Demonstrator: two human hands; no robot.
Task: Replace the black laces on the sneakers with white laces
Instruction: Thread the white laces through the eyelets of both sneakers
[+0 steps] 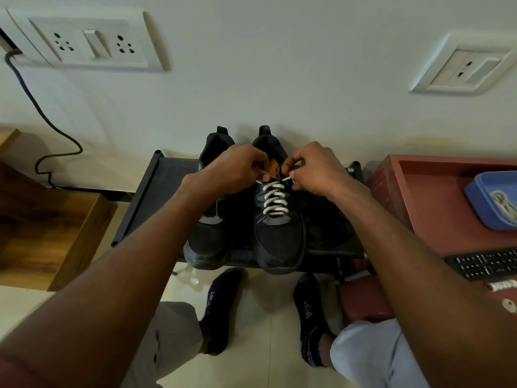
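My left hand [237, 166] and right hand [316, 169] meet over the tongue of the right sneaker [279, 231], which stands on the black rack [156, 191] beside the left sneaker [208, 239]. The fingers of each hand are pinched on one end of the white lace [275, 198], already crossed up the eyelets. Right of the rack, a blue tray [486, 203] holds more lace.

The left hand [237, 166] covers the left sneaker's [208, 233] eyelets; the blue tub [486, 191] and keyboard [484, 264] are cut by the right edge
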